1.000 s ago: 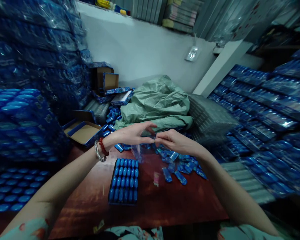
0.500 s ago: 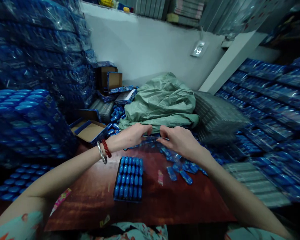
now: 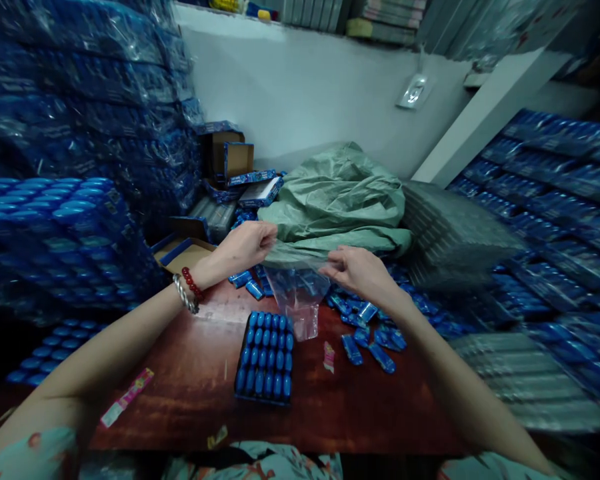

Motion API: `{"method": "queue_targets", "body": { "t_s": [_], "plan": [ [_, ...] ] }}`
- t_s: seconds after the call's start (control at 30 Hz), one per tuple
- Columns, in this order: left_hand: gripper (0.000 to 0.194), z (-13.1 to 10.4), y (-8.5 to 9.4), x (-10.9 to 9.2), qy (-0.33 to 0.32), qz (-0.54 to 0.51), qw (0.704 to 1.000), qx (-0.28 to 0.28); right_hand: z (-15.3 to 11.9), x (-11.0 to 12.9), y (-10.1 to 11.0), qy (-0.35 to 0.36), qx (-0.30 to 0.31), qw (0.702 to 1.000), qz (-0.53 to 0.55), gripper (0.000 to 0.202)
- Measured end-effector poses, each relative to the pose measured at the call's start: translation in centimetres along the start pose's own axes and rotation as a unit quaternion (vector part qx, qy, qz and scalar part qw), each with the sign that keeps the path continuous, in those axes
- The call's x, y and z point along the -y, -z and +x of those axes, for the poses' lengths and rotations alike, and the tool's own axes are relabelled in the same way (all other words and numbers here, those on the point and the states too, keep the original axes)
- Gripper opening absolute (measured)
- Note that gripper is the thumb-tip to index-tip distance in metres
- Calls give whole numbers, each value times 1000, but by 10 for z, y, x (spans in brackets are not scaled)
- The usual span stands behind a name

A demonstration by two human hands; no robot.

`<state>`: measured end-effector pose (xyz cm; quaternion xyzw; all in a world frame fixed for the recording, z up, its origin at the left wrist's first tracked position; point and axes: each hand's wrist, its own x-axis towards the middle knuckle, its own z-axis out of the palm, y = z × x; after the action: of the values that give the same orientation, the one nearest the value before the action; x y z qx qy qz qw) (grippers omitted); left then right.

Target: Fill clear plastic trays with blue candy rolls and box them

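Note:
Both my hands hold a clear plastic bag (image 3: 299, 293) by its top edge, stretched between them above the table. My left hand (image 3: 244, 245), with bead and metal bracelets on the wrist, pinches the bag's left corner. My right hand (image 3: 356, 270) pinches the right corner. The bag hangs down over the far end of a blue tray (image 3: 267, 357) filled with rows of small blue oval packets, which lies flat on the reddish-brown table (image 3: 190, 380).
Loose blue packets (image 3: 370, 333) lie scattered right of the tray. A crumpled green sack (image 3: 337, 200) sits behind my hands. Open cardboard boxes (image 3: 185, 253) stand at the back left. Wrapped stacks of blue packs (image 3: 55, 240) rise on both sides. A pink wrapper (image 3: 127, 398) lies near the front left.
My hands have drawn apart, left hand moving left and up. The bag, first bunched between my fingertips, is now spread open and hanging over the tray.

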<state>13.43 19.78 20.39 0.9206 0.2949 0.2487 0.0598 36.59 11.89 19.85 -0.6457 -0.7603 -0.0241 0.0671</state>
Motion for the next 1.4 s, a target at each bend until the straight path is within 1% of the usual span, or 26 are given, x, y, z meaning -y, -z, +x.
{"method": "queue_targets", "body": {
  "t_s": [0.07, 0.1, 0.13, 0.2, 0.3, 0.37, 0.47, 0.5, 0.53, 0.6, 0.67, 0.73, 0.77, 0.8, 0.83, 0.87, 0.93, 0.97, 1.03, 1.13, 1.17, 1.23, 1.33, 1.4],
  "plan": [
    [21, 0, 4, 3, 11, -34, 999, -19, 6, -1, -3, 11, -21, 999, 40, 22],
    [21, 0, 7, 5, 15, -42, 999, -22, 9, -2, -4, 5, -30, 998, 57, 19],
    [18, -1, 10, 6, 20, -44, 999, -20, 12, -2, -5, -6, -38, 997, 70, 16],
    [5, -4, 17, 6, 32, -33, 999, -3, 15, -2, -7, -32, -51, 995, 77, 11],
    [22, -11, 24, 6, 62, 26, 997, 48, 15, 1, -9, -53, -48, 996, 43, 12],
    [23, -15, 26, 9, 96, 85, 989, 79, 15, 3, -10, -67, -35, 997, 2, 18],
    [24, -18, 27, 18, 167, 153, 970, 82, 17, 7, -11, -96, -36, 994, -46, 23],
    [25, -20, 29, 21, 176, 159, 968, 80, 18, 9, -11, -98, -40, 993, -52, 23],
    [26, -21, 32, 22, 173, 156, 970, 75, 19, 12, -10, -96, -43, 993, -54, 24],
    [34, -27, 38, 17, 135, 139, 980, 42, 22, 18, -9, -85, -34, 994, -53, 24],
    [54, -34, 41, 2, 84, 120, 989, -8, 24, 27, -7, -67, -8, 996, -53, 22],
    [75, -40, 35, -19, 33, 106, 993, -41, 27, 36, -7, -46, 18, 997, -58, 20],
    [80, -40, 28, -28, 9, 102, 994, -45, 27, 40, -6, -34, 28, 997, -61, 20],
    [80, -40, 18, -34, -10, 103, 994, -46, 27, 44, -6, -22, 35, 997, -65, 20],
    [75, -37, 7, -37, -23, 108, 993, -47, 27, 49, -6, -13, 41, 997, -71, 20],
    [65, -34, -5, -37, -29, 115, 992, -46, 26, 52, -6, -5, 45, 996, -78, 21],
    [36, -26, -26, -26, -32, 129, 991, -26, 22, 57, -6, 11, 51, 994, -94, 23],
    [27, -22, -33, -17, -34, 135, 990, -8, 19, 59, -6, 16, 52, 993, -103, 22],
    [22, -19, -42, -1, -50, 143, 988, 33, 12, 58, -8, 24, 56, 991, -117, 21],
    [18, -24, -46, 15, -81, 144, 983, 80, -2, 54, -12, 35, 62, 991, -112, 20],
    [19, -27, -47, 17, -80, 144, 983, 87, -6, 53, -14, 40, 63, 992, -105, 20],
    [20, -34, -50, 22, -48, 156, 984, 76, -15, 51, -18, 48, 59, 993, -91, 18],
    [17, -39, -54, 29, 36, 187, 981, 38, -20, 48, -27, 58, 56, 993, -83, 15],
    [14, -37, -50, 33, 89, 187, 978, 35, -16, 44, -31, 55, 57, 993, -85, 12]
  ]
}}
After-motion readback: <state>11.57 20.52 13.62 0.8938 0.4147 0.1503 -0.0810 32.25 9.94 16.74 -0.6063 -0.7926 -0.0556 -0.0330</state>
